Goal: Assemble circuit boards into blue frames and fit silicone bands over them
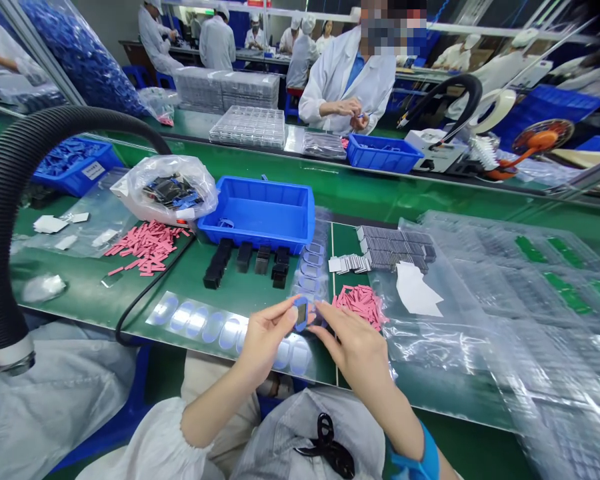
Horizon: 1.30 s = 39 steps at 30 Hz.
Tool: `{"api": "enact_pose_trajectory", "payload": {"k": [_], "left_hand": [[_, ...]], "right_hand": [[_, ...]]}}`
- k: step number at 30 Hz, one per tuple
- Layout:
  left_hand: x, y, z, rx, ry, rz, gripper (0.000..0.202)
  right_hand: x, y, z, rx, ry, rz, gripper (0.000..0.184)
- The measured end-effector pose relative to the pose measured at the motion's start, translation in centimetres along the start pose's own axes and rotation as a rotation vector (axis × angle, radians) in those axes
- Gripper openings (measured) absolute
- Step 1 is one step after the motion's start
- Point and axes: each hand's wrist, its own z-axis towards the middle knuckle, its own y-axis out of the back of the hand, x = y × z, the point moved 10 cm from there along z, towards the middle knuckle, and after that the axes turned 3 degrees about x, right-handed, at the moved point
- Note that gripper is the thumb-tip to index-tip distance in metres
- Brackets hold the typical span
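Observation:
My left hand (265, 337) and my right hand (353, 343) meet over the front edge of the green table (240, 290), both pinching a small dark part with a blue rim (301, 314). Under and beside them lie clear film strips with blue oval pieces (215, 327). A pile of small pink strips (363, 303) sits just right of my right hand. Rows of black blocks (247, 261) lie behind my hands, in front of an open blue bin (260, 213).
A larger pink strip pile (147, 247) and a clear bag of dark parts (167, 190) lie at left. A black corrugated hose (10, 200) arcs at far left. Grey stacked parts (395, 250) and clear plastic trays (520, 300) fill the right. A person in a white coat (350, 83) works opposite.

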Motion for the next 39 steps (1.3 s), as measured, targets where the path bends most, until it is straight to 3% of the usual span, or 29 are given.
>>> {"api": "enact_pose_trajectory", "payload": {"k": [4,8,10,12,13,15,17,19,23,26,29,33,36,39], "left_hand": [[0.4,0.8,-1.0,0.036,0.013,0.066,0.031],[0.4,1.0,-2.0,0.04,-0.008,0.086,0.033],[-0.1,1.6,-2.8,0.033,-0.032,0.09,0.035],[-0.7,3.4,-4.0,0.027,-0.039,0.084,0.035],[-0.9,4.8,-4.9,0.024,-0.033,0.073,0.037],[-1.3,8.6,-7.2,0.004,-0.009,0.033,0.041],[-1.7,13.6,-10.4,-0.061,0.0,-0.022,0.041],[-2.1,19.1,-14.2,-0.167,-0.007,-0.105,0.032],[-2.4,28.5,-22.3,-0.397,-0.065,-0.257,0.022],[-2.5,32.8,-26.9,-0.52,-0.124,-0.329,0.021],[-2.6,35.8,-29.0,-0.586,-0.158,-0.383,0.023],[-3.6,38.9,-28.3,-0.593,-0.176,-0.434,0.022],[-5.0,40.5,-26.1,-0.58,-0.191,-0.457,0.016],[-5.8,41.0,-22.7,-0.578,-0.208,-0.47,0.014]], "right_hand": [[-2.2,-0.1,0.3,0.001,-0.151,0.176,0.027],[-4.1,1.4,0.0,-0.148,-0.263,0.391,0.032],[-4.1,1.7,-0.8,-0.235,-0.318,0.622,0.035],[-2.9,0.2,-1.8,-0.242,-0.39,0.979,0.038],[-1.6,-1.5,-2.2,-0.195,-0.428,1.162,0.039],[2.9,-6.3,-3.1,0.027,-0.525,1.465,0.035],[9.0,-12.6,-4.3,0.357,-0.635,1.718,0.028],[15.2,-18.9,-5.5,0.665,-0.696,1.908,0.038],[22.3,-31.0,-6.5,0.898,-0.798,1.977,0.042],[26.4,-37.4,-7.4,1.076,-0.843,2.006,0.034],[29.5,-40.4,-8.2,1.218,-0.865,2.022,0.03],[31.2,-41.7,-9.2,1.342,-0.879,2.006,0.031],[30.3,-42.1,-10.6,1.425,-0.888,1.964,0.03],[27.0,-42.5,-12.2,1.407,-0.931,1.916,0.029]]}}
